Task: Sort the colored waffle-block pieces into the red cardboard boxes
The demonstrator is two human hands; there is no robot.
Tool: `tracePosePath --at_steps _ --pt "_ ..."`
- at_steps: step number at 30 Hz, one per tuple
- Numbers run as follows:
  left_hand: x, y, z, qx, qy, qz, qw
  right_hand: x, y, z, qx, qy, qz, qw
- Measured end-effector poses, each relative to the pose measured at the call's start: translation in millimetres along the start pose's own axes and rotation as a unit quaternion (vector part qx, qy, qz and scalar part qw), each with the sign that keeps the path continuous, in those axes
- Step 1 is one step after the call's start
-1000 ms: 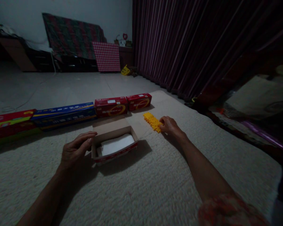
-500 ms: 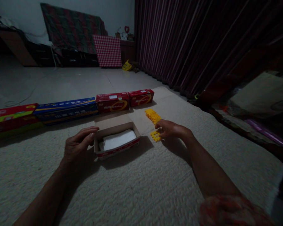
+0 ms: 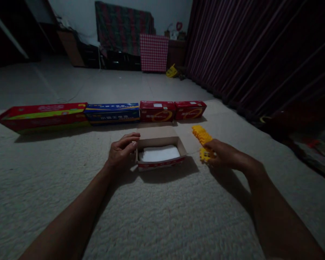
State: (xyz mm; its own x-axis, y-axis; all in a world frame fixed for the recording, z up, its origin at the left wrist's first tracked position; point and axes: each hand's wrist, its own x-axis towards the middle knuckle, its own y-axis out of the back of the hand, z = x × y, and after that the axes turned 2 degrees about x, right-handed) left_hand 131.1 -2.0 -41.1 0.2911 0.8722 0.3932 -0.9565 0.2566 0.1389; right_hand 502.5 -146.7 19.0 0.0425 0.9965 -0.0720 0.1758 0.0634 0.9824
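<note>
An open cardboard box (image 3: pixel 161 164) with a red-and-white front stands on the mat, its lid flap folded back. A white stack that looks like paper (image 3: pixel 162 153) lies inside. My left hand (image 3: pixel 121 150) grips the box's left end, fingertips and thumb at the rim. To the right of the box, my right hand (image 3: pixel 224 153) pinches a flat yellow plastic piece with cut-out openings (image 3: pixel 205 154), just at the mat's surface. Right behind it lies a row of similar yellow pieces (image 3: pixel 200 133), partly covered by my right fingers.
Beyond the open box, a long red-and-yellow box (image 3: pixel 51 117), a blue box (image 3: pixel 112 115) and two red boxes (image 3: pixel 157 112) stand in a line. A quilted mat (image 3: pixel 162 216) covers the floor. Dark curtains (image 3: pixel 254 54) hang at the right.
The view has turned left, so everything appears further right. My right fingers have closed on the yellow piece, which now looks tipped up slightly. My left hand stays at the box.
</note>
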Motion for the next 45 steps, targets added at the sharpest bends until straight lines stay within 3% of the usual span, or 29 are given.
tracePosePath --at_steps 4,8,13,18,28,34,40,45 --pt "1.5 -0.1 0.1 -0.012 -0.007 -0.004 1.0 0.1 35.5 -8.1 0.017 0.058 0.079 0.995" --pt "1.4 0.2 -1.0 -0.025 0.006 -0.006 1.0 12.7 53.5 -59.9 0.075 0.189 0.112 0.973" --pt "-1.4 0.3 -1.6 -0.043 0.032 -0.012 0.999 45.9 41.9 -133.6 0.109 0.307 0.044 0.944" --pt "-2.1 -0.4 -2.4 -0.05 0.049 -0.01 0.998 66.6 18.1 -155.5 0.106 0.318 -0.007 0.942" --pt "-0.6 -0.4 -3.0 -0.05 0.033 -0.011 0.998 70.1 10.9 -156.2 0.12 0.306 -0.032 0.944" --pt "-2.2 -0.6 -2.5 -0.05 0.036 -0.016 0.998 66.4 23.0 -140.3 0.15 0.284 0.071 0.944" --pt "-1.0 -0.4 -0.1 -0.033 0.031 -0.01 0.999 64.8 34.1 -87.7 0.175 0.144 0.244 0.943" --pt "1.0 0.5 -0.5 -0.007 0.016 -0.012 1.0 57.7 13.6 -24.1 0.139 -0.023 0.288 0.947"
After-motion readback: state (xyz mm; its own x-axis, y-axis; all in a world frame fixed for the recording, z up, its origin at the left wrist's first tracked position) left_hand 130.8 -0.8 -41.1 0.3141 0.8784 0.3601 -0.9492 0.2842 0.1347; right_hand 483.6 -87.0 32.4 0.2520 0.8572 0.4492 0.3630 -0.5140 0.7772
